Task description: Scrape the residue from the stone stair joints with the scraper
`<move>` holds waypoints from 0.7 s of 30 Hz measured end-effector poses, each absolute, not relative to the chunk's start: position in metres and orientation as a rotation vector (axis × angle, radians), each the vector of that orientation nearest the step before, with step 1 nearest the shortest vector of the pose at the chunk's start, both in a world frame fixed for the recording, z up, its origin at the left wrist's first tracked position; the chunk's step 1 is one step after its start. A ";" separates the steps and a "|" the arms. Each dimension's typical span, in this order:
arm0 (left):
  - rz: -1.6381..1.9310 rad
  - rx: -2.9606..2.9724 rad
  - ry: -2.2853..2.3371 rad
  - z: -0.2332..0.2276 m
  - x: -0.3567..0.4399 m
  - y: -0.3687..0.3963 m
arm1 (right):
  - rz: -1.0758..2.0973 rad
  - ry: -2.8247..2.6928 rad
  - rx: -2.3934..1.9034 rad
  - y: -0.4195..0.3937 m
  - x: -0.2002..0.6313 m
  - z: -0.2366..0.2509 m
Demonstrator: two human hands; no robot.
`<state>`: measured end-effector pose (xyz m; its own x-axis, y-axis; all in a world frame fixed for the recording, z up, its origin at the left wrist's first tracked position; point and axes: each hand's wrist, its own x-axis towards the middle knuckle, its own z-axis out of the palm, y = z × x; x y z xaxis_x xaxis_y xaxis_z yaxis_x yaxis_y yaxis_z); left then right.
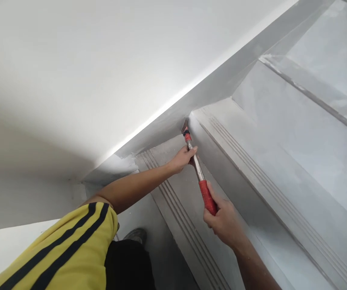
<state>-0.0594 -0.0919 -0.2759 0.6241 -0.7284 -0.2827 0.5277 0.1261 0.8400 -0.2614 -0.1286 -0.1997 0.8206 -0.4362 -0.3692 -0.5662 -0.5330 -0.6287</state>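
**Both hands on the tool at the stair corner**

A white wall (79, 68) fills my upper left. Grey concrete stairs (282, 161) climb along it to my right, their treads cut with grooved lines. A grey skirting strip (221, 80) runs up where the wall meets the steps. My yellow sleeve (70, 249) with black stripes sits low in view, and my shoe (135, 235) rests on a lower step. My right hand (224, 221) is clenched round the red grip of the tool (202, 183). My left hand (182, 159) pinches its metal shaft higher up. The tool's tip presses into the corner where riser, tread and skirting meet.
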 end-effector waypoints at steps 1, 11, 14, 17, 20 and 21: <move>-0.925 1.114 -0.218 -0.275 -0.059 -0.092 | 0.220 0.741 -2.210 -0.129 -0.261 -0.199; -0.943 1.095 -0.250 -0.263 -0.056 -0.088 | 0.178 0.719 -2.216 -0.122 -0.263 -0.189; -0.941 1.097 -0.249 -0.260 -0.055 -0.086 | 0.184 0.732 -2.254 -0.123 -0.263 -0.187; -0.961 1.091 -0.277 -0.257 -0.054 -0.086 | 0.188 0.766 -2.239 -0.124 -0.263 -0.185; -0.948 1.086 -0.292 -0.256 -0.054 -0.086 | 0.208 0.784 -2.204 -0.124 -0.263 -0.182; -0.947 1.081 -0.299 -0.255 -0.054 -0.086 | 0.204 0.784 -2.210 -0.124 -0.264 -0.181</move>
<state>-0.0535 -0.0858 -0.2555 0.5894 -0.7761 -0.2241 0.5072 0.1396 0.8505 -0.2636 -0.1236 -0.1808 0.7978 -0.4722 -0.3749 -0.5950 -0.5161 -0.6162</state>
